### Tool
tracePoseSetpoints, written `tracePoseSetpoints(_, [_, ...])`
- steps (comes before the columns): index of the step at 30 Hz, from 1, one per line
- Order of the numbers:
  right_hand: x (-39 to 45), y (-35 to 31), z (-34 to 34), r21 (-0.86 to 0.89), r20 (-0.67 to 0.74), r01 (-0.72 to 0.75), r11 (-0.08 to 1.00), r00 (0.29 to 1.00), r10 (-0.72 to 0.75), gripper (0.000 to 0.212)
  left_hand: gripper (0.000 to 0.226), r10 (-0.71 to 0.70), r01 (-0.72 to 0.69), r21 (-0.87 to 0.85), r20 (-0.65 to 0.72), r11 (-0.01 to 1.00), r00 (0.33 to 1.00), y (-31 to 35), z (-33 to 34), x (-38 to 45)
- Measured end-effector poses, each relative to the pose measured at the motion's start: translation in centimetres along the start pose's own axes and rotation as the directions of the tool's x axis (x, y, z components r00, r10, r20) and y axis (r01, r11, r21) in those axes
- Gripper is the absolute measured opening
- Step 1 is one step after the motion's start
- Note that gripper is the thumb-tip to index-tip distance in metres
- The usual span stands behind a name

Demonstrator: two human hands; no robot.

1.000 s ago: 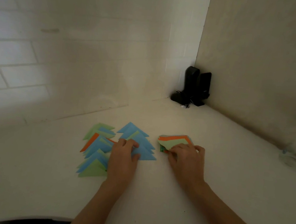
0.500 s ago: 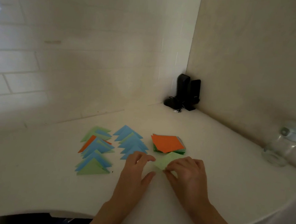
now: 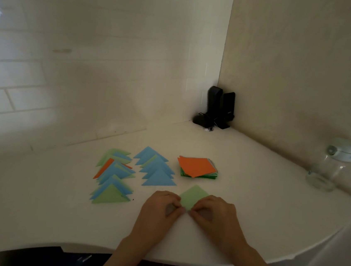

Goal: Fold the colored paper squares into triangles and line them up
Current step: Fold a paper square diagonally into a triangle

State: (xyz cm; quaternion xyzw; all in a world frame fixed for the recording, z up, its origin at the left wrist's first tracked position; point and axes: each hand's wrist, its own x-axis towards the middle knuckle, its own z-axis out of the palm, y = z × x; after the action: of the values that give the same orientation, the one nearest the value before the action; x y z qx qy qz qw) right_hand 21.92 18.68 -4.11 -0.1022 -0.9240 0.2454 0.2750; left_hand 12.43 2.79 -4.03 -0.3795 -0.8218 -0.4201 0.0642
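Your white table (image 3: 249, 205) carries two rows of finished triangles: the left row (image 3: 112, 178) mixed green, blue and orange, the right row (image 3: 156, 171) mostly blue. Beside them sits the stack of unfolded squares (image 3: 197, 167), orange on top. Nearer you lies the light green square (image 3: 194, 196), turned like a diamond. Your left hand (image 3: 160, 209) and right hand (image 3: 213, 215) pinch its near corner together. You seem to be starting the fold; next, carry that corner to the far one and crease. Your fingers hide the near corner, and dim light blurs the edges.
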Motion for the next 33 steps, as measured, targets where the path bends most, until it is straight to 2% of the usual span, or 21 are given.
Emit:
tracePoseSetpoints(2, [0.3,0.0,0.0,0.025,0.024,-0.013,1.000,1.000,0.012,0.024,0.012,-0.034,0.033,-0.020,-0.020,0.999,0.999,0.1,0.1,0.1])
tracePoseSetpoints(6, [0.8,-0.1,0.2,-0.035,0.056,0.008,0.999,0.998,-0.007,0.034,0.015,-0.045,0.045,0.000,-0.062,0.999,0.997,0.6,0.5,0.3])
tracePoseSetpoints(10, [1.1,0.1,0.7,0.062,0.050,-0.040,0.997,0.998,0.037,0.032,0.016,-0.047,0.048,0.010,-0.091,0.999,0.995,0.6,1.0,0.4])
tracePoseSetpoints(12, [1.4,-0.1,0.5,0.109,0.099,-0.103,0.989,0.991,0.092,0.035,0.018,-0.081,0.079,-0.025,-0.094,0.997,0.992,0.7,0.9,0.5])
tracePoseSetpoints(15, [2.3,-0.4,-0.1,0.101,0.239,-0.218,0.971,0.953,0.189,0.025,0.023,-0.144,0.139,-0.072,-0.078,0.988,0.986,0.9,0.6,0.8])
tracePoseSetpoints(18, [3.1,-0.4,-0.2,0.064,0.322,-0.283,0.957,0.914,0.249,0.027,0.027,-0.177,0.171,-0.093,-0.056,0.981,0.983,0.8,0.5,0.9])
tracePoseSetpoints(22, [3.7,0.2,-0.4,0.123,0.396,-0.330,0.936,0.881,0.258,0.031,0.020,-0.217,0.214,-0.105,-0.015,0.971,0.976,0.4,0.1,1.3])
tracePoseSetpoints(27, [3.9,0.8,-0.5,0.181,0.441,-0.330,0.926,0.869,0.224,0.030,0.018,-0.206,0.210,-0.103,0.042,0.972,0.978,0.0,-0.6,1.5])
tracePoseSetpoints(31, [3.5,0.7,-1.0,0.139,0.472,-0.288,0.948,0.861,0.192,0.027,0.017,-0.206,0.218,-0.129,0.096,0.968,0.974,-0.3,-1.1,1.6])
tracePoseSetpoints(33, [3.4,0.0,-0.9,0.068,0.457,-0.284,0.956,0.861,0.223,0.016,0.017,-0.206,0.222,-0.134,0.121,0.966,0.971,-0.4,-1.4,1.6])
